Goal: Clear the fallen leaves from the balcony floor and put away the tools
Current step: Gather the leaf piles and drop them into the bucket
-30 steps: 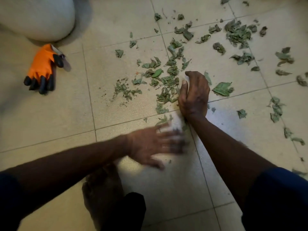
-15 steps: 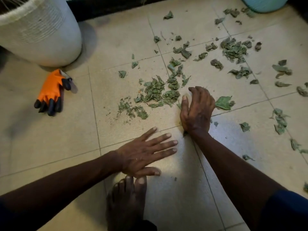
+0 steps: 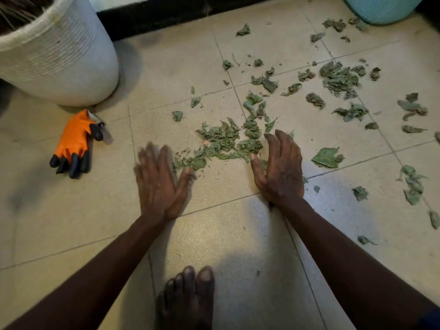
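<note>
A heap of dry green leaves (image 3: 226,141) lies on the beige tiled floor (image 3: 214,234) between my hands. My left hand (image 3: 159,182) lies flat on the tiles at the heap's left end, fingers straight and blurred, thumb touching leaf crumbs. My right hand (image 3: 278,167) stands on its edge at the heap's right side, fingers slightly bent against the leaves. More scattered leaves (image 3: 338,79) lie further back and to the right. An orange glove with black fingertips (image 3: 73,144) lies at the left, with a small metal tool (image 3: 104,132) beside it.
A large white woven pot (image 3: 57,58) stands at the back left. A turquoise container (image 3: 381,5) sits at the top right. A dark strip (image 3: 190,10) runs along the far edge of the floor. My bare foot (image 3: 188,298) is at the bottom centre.
My left hand has swung up and left, from near my foot to the heap's left end. My right hand stays against the leaves. The view has tilted up a little.
</note>
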`<state>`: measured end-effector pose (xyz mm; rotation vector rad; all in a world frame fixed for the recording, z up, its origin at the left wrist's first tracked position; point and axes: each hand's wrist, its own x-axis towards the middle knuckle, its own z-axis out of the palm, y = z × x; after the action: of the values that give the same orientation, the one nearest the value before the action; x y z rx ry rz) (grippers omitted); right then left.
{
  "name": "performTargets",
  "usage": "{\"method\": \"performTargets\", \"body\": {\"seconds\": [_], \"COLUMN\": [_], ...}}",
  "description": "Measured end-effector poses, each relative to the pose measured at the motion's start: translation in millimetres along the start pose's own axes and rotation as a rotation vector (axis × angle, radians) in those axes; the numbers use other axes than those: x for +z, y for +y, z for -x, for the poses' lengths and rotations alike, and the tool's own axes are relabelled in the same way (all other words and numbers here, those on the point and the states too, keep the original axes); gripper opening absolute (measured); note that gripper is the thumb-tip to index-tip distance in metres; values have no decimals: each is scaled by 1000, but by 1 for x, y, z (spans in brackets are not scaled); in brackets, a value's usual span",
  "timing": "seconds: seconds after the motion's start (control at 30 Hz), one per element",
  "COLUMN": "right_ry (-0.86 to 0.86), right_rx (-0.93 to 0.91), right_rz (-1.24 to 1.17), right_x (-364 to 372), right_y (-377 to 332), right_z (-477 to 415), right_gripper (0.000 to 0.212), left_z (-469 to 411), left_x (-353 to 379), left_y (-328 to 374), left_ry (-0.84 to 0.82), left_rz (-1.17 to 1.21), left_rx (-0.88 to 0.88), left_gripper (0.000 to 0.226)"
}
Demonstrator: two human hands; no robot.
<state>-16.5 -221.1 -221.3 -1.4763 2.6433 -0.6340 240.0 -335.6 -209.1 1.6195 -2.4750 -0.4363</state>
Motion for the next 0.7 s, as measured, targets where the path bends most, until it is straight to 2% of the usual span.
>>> {"method": "performTargets", "body": {"seconds": [0.07, 0.17, 0.23, 0.3, 0.4, 0.47, 0.53, 0.63, 0.7], "right_ry": [-31, -60, -43, -7, 48, 30, -2, -36, -38], "right_rx": [-51, -100, -105, -109, -56, 62, 127, 116, 119], "right_rz": [-50, -126, -184, -191, 12, 122, 156, 206, 221], "right_x": [1, 2, 1, 1, 2, 4, 6, 9, 9], "right_y": [-2, -6, -8, -11, -13, -17, -19, -18, -18], "right_z": [-3, -7, -10, -14, -24, -30, -32, -33, -34], "right_gripper": [62, 62, 61, 58, 58, 63, 66, 68, 68], "left_z": [2, -1, -7, -11, -15, -35, -69, -127, -154], "left_x": [4, 18, 26, 29, 25, 18, 10, 0, 3], "left_y": [-2, 37, 71, 94, 99, 85, 62, 27, 17], "left_ry": [-41, -57, -101, -165, -101, 34, 100, 45, -41], "left_rz": [-54, -64, -30, 75, 273, 264, 186, 104, 43], "left_rx": [-163, -150, -12, 202, 373, 327, 231, 132, 145], "left_gripper": [95, 99, 99, 94, 82, 78, 79, 85, 90]}}
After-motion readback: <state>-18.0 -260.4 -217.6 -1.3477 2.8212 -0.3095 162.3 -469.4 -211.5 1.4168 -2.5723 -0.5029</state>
